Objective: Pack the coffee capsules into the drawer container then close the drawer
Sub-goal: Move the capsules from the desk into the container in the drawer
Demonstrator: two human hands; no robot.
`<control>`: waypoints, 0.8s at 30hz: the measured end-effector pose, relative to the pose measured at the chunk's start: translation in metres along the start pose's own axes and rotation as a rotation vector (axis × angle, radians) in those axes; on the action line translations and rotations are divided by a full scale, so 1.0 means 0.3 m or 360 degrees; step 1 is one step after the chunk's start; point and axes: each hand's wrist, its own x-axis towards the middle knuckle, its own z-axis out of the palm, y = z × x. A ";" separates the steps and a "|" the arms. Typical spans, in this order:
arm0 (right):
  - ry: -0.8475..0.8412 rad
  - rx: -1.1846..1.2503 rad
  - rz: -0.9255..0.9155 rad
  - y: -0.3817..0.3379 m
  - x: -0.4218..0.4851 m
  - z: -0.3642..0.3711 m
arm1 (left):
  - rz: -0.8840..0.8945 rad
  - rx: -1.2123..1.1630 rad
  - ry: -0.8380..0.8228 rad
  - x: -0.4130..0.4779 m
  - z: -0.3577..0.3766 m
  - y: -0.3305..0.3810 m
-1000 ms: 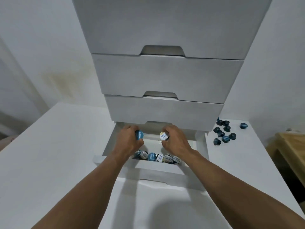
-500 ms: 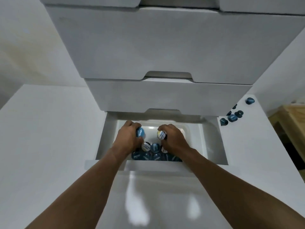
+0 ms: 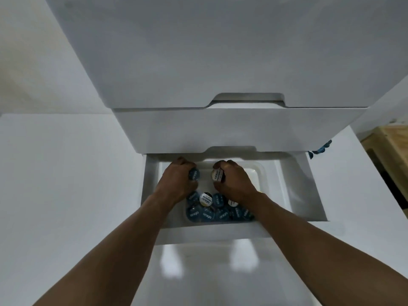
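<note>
White counter (image 3: 55,195) is carrying an open drawer (image 3: 295,186) at frame centre; left hand (image 3: 176,184) is gripping a blue capsule (image 3: 194,174), right hand (image 3: 236,182) a white-lidded capsule (image 3: 217,175).

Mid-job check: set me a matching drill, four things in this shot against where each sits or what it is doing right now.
Things:
1. left hand
2. right hand
3. packed capsules
4. loose capsules

States:
A. on the tabletop, right of the drawer unit
B. grips a white-lidded capsule
C. lie at the near end of the container
D. grips a blue-lidded capsule

Pairs: 1-D, 2-B, 3-C, 4-A
</note>
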 end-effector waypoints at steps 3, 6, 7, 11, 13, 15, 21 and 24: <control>-0.0059 0.0005 0.0019 0.004 0.015 0.013 | 0.0032 0.0055 -0.0050 0.010 0.015 -0.011; -0.0127 -0.0037 0.0025 0.008 0.024 0.031 | 0.0076 0.0119 -0.0103 0.012 0.044 -0.018; -0.0146 -0.0059 0.0020 0.011 0.026 0.037 | 0.0087 0.0142 -0.0116 0.012 0.053 -0.021; -0.0190 -0.0116 -0.0005 0.024 0.038 0.051 | 0.0117 0.0250 -0.0153 0.018 0.076 -0.035; -0.0207 -0.0128 -0.0017 0.029 0.046 0.058 | 0.0132 0.0304 -0.0168 0.023 0.081 -0.042; -0.0220 -0.0130 -0.0023 0.031 0.053 0.066 | 0.0144 0.0340 -0.0174 0.028 0.082 -0.046; -0.0231 -0.0116 -0.0017 0.033 0.060 0.076 | 0.0130 0.0424 -0.0241 0.041 0.082 -0.046; -0.0226 -0.0101 -0.0006 0.035 0.061 0.076 | 0.0133 0.0427 -0.0251 0.040 0.078 -0.046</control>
